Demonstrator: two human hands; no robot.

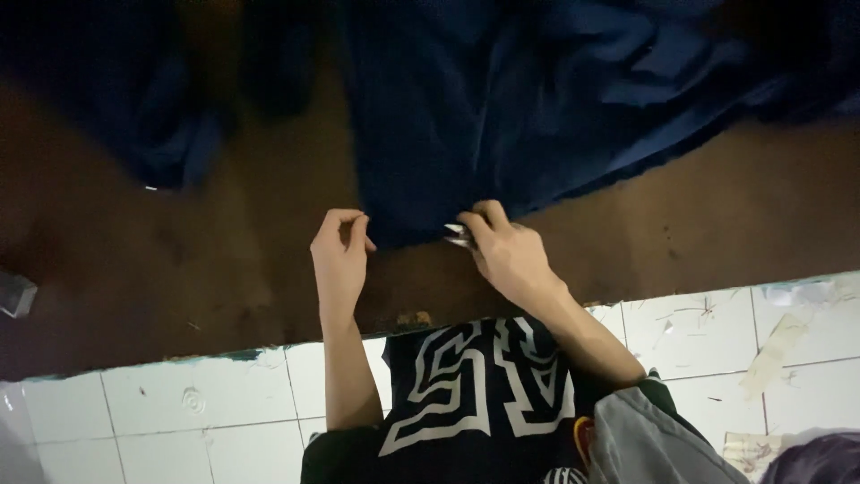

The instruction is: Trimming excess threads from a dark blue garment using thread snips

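Observation:
A large dark blue cloth (502,108) lies spread over a brown table (179,269), its near edge hanging toward me. My left hand (340,255) pinches the left corner of that near edge between thumb and fingers. My right hand (502,251) grips the same edge a little to the right, and a small shiny metal object (457,236), too small to identify, shows at its fingertips. Both hands rest just above the table's front edge. My dark shirt with white lettering shows below.
More dark blue fabric (170,143) is bunched at the far left of the table. A small grey object (13,294) sits at the left edge. White floor tiles (179,412) lie below the table, with paper scraps (779,350) at the right.

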